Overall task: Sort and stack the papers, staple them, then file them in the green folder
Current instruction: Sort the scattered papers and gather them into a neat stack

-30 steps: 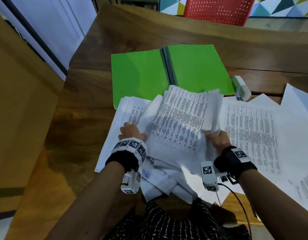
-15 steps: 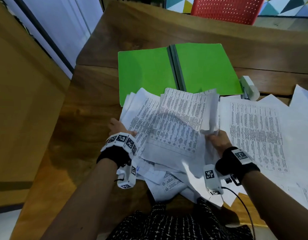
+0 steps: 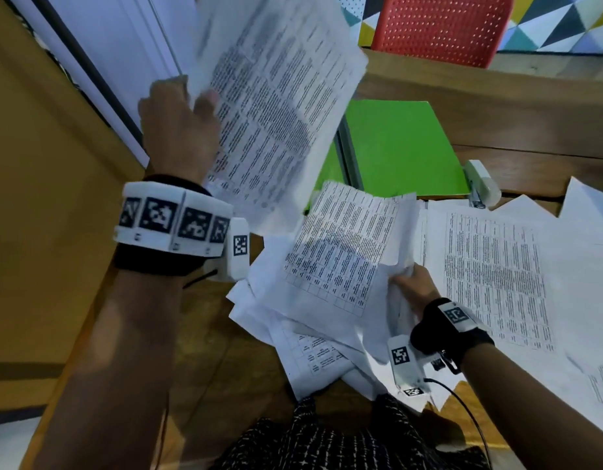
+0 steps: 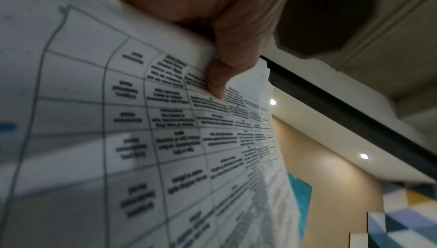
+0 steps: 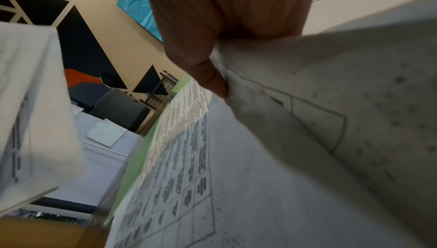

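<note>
My left hand (image 3: 181,127) is raised high at the upper left and pinches a bundle of printed sheets (image 3: 276,96) by their left edge; the left wrist view shows the thumb (image 4: 220,76) pressed on the top page (image 4: 141,140). My right hand (image 3: 413,283) grips the right edge of a loose pile of printed papers (image 3: 340,252) low over the table; its thumb (image 5: 208,76) lies on those sheets (image 5: 283,158). The green folder (image 3: 402,147) lies open behind the pile, half hidden by the lifted bundle. A white stapler (image 3: 481,183) sits at the folder's right edge.
More printed sheets (image 3: 496,276) are spread over the right side of the wooden table (image 3: 513,110). A red chair (image 3: 439,25) stands behind the table. A yellow-brown surface (image 3: 49,198) and a white wall fill the left side.
My left hand has lifted from the table's left side, carrying a bundle of sheets up and away from the pile. The right hand keeps its hold on the pile's right edge.
</note>
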Demonstrator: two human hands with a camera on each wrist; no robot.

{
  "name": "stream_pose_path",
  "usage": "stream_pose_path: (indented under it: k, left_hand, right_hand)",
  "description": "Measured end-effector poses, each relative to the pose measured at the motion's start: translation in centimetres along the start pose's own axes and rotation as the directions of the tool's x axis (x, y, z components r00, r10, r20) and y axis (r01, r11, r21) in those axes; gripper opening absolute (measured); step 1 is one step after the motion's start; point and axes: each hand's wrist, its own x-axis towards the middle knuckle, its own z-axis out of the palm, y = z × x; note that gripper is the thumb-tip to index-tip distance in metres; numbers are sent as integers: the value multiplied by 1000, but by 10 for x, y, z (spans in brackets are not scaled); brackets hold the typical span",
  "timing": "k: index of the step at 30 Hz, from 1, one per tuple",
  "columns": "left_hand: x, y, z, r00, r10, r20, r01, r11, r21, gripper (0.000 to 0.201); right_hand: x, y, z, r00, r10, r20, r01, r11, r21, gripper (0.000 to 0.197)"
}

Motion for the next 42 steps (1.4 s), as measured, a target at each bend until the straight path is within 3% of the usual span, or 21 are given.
stream_pose_path:
  k: [2, 5, 7, 10, 13, 14, 15, 16, 17, 19, 21, 23, 26, 29, 31, 33, 36, 38, 40, 41, 42]
  left_hand:
    - [2, -5, 1, 1000, -27, 12, 28, 996, -84, 40]
    - [-14, -22, 27, 981, -116, 153, 117, 993, 3, 40]
    - [-42, -35, 56, 903, -283, 324, 290, 957, 26, 15]
    - [-91, -62, 98, 747, -449, 490, 492, 869, 45, 16]
    - [-126, -82, 123, 627, -499, 598, 566, 820, 92, 28]
    - [-134, -86, 127, 595, -515, 616, 577, 808, 118, 35]
    - [-140, -85, 128, 590, -521, 617, 572, 809, 136, 39]
    - [-143, -85, 129, 590, -515, 622, 565, 813, 138, 38]
    - [-143, -85, 127, 594, -500, 630, 557, 821, 126, 39]
    - [-134, -84, 123, 624, -446, 642, 565, 825, 24, 54]
    - [-116, -77, 114, 657, -402, 638, 626, 763, -164, 68]
    - [-97, -66, 102, 691, -412, 594, 671, 671, -314, 72]
    - [-79, -36, 78, 783, -312, 539, 611, 546, -572, 53]
    - [-74, -1, 56, 880, -83, 468, 444, 494, -748, 81]
    - [-71, 4, 52, 885, 33, 464, 389, 494, -778, 79]
    - [-73, 12, 49, 859, 128, 495, 385, 477, -790, 73]
    - [-81, 24, 52, 869, 128, 479, 355, 512, -782, 76]
    - [-88, 37, 56, 863, 119, 491, 343, 575, -743, 75]
    - [-95, 48, 61, 858, 124, 498, 329, 612, -719, 38]
    - [-98, 54, 62, 886, 107, 452, 298, 615, -730, 19]
    - [-100, 57, 64, 918, 79, 390, 266, 605, -750, 12]
  right_hand:
    - [-1, 1, -1, 1000, -1, 26, 0, 999, 35, 16]
    - [1, 2, -1, 996, 60, 65, -71, 980, 187, 30]
    - [-2, 0, 1, 995, 78, 57, -93, 936, 339, 48]
    - [-11, -4, 2, 990, 43, 135, -115, 802, 586, 58]
    - [-18, -11, 8, 979, 40, 200, -138, 853, 503, 89]
    - [-18, -12, 10, 980, 35, 194, -117, 896, 428, 78]
    - [-21, -15, 12, 984, 14, 179, -78, 932, 354, 49]
    - [-21, -18, 13, 984, -19, 178, -33, 957, 287, 18]
    - [-21, -19, 12, 985, -63, 163, 22, 971, 239, 9]
    - [-26, -26, 5, 980, -145, 137, 114, 971, 208, 7]
    - [-31, -39, -9, 973, -221, 69, 200, 952, 233, 2]
    - [-40, -56, -26, 950, -312, 14, 296, 914, 279, 3]
    - [-55, -80, -51, 879, -462, -115, 472, 810, 348, 10]
    - [-62, -96, -70, 814, -515, -270, 580, 693, 429, 31]
    - [-68, -99, -79, 783, -523, -336, 621, 653, 433, 36]
    - [-75, -98, -86, 749, -551, -368, 662, 627, 411, 36]
    - [-76, -95, -90, 733, -569, -374, 680, 600, 421, 34]
    - [-75, -92, -91, 723, -552, -415, 691, 588, 421, 46]
    - [-77, -93, -92, 654, -553, -516, 748, 576, 330, 52]
    - [-78, -94, -93, 582, -574, -576, 796, 548, 258, 52]
    - [-77, -96, -95, 485, -606, -631, 846, 507, 164, 53]
